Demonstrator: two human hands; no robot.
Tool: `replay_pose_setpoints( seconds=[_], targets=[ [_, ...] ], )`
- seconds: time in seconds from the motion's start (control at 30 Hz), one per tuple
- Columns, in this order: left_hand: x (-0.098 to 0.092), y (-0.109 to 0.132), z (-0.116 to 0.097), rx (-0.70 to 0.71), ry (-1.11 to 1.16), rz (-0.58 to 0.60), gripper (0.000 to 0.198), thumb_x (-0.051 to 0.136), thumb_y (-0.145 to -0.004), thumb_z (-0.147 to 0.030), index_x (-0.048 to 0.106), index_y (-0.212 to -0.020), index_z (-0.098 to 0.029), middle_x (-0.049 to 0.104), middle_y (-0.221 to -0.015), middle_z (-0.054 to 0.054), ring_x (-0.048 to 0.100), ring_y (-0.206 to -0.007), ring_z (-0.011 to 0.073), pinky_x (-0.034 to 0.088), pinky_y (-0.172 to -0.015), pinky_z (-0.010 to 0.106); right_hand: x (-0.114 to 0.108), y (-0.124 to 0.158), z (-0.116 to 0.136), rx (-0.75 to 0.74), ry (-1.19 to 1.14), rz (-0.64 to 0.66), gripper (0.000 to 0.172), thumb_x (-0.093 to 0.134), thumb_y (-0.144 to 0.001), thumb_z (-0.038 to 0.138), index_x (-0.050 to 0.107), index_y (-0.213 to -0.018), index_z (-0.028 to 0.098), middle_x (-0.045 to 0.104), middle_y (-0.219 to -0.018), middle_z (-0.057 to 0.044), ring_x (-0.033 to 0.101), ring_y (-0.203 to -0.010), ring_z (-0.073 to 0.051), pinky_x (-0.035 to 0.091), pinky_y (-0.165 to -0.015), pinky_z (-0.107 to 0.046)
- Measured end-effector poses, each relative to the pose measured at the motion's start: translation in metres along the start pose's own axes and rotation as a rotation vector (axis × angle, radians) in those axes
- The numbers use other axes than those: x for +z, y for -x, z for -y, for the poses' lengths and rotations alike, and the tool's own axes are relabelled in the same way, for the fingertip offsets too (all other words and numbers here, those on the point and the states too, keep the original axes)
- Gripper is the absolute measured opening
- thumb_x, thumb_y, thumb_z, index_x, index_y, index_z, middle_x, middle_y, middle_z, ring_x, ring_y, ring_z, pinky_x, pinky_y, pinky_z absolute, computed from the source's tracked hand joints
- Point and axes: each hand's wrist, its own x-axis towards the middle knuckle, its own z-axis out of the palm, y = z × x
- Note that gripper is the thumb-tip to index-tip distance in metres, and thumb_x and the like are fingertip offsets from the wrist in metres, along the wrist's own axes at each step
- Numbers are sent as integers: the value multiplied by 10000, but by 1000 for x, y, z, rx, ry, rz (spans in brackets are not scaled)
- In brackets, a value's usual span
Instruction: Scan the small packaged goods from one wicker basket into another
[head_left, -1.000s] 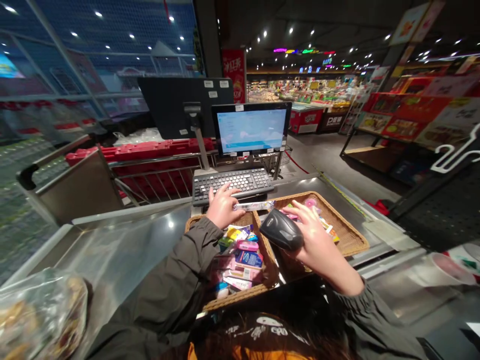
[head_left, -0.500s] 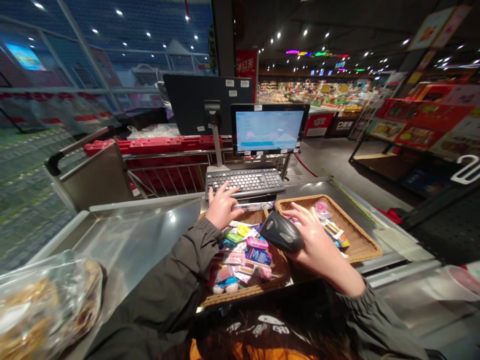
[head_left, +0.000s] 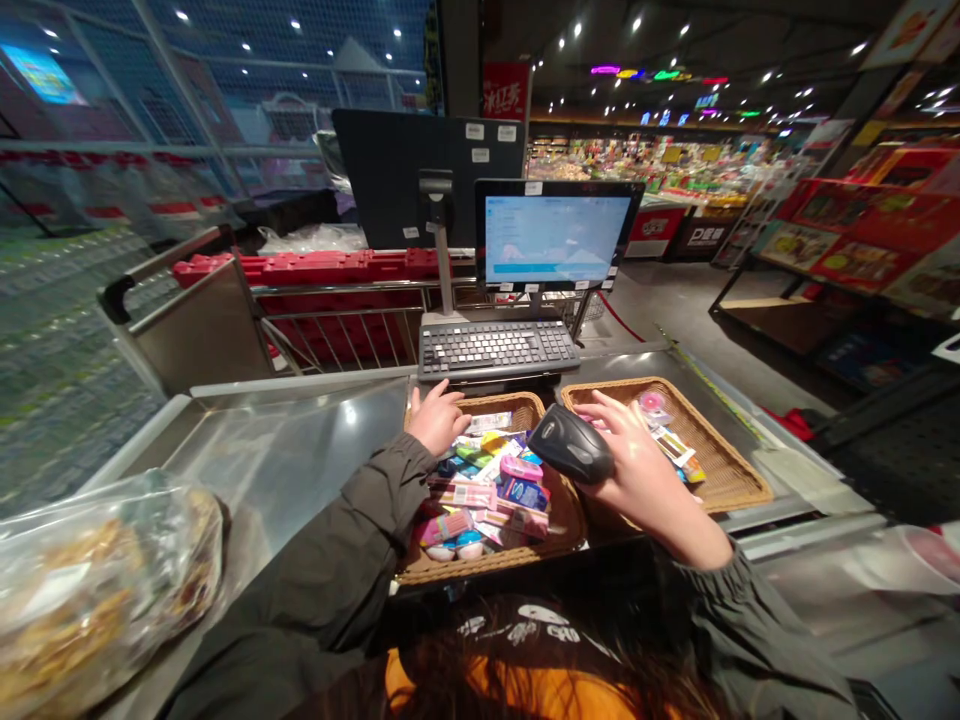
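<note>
My left hand [head_left: 437, 418] lies over the far left corner of a wicker basket [head_left: 487, 566] filled with several small colourful packets. Its fingers are stretched out loosely, with the tips at the end of a pale long packet [head_left: 489, 421] lying in the basket. My right hand [head_left: 637, 470] holds a black barcode scanner [head_left: 576, 447] between the two baskets. Its fingers reach out over a second wicker basket [head_left: 742, 482], which has a few packets [head_left: 664, 437] in it.
A keyboard [head_left: 497, 348] and a lit monitor [head_left: 559, 235] stand just behind the baskets. The steel counter [head_left: 285, 450] runs left to a clear bag of food [head_left: 90, 590]. Red crates [head_left: 322, 270] sit behind a rail; store shelves [head_left: 862, 230] stand at right.
My left hand has drawn back from the keyboard's front edge down to the left basket, bringing the pale packet with it. The right hand still holds the scanner in about the same place.
</note>
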Motion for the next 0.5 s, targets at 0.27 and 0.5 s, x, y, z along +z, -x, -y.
replay_pose_setpoints(
  seconds=[0.27,0.5],
  targets=[
    [32,27,20,-55,-50,166,263,528,-900,-281,763,-790,-234,671,-1324,62,418,-1406,372,177,-1118,749,1,2,-5,17,-12,12,461,674,-746,298,639,-1198,211,610,-1324,-153,421,-1379,-426,284,-1092,-747],
    [26,42,19,-50,-184,173,100,656,-785,-244,745,-821,-216,636,-1348,149,387,-1419,407,142,-1096,785,-1,9,-25,60,-1,-16,451,666,-758,312,635,-1190,186,607,-1325,-156,434,-1373,-410,319,-1117,-677]
  ],
)
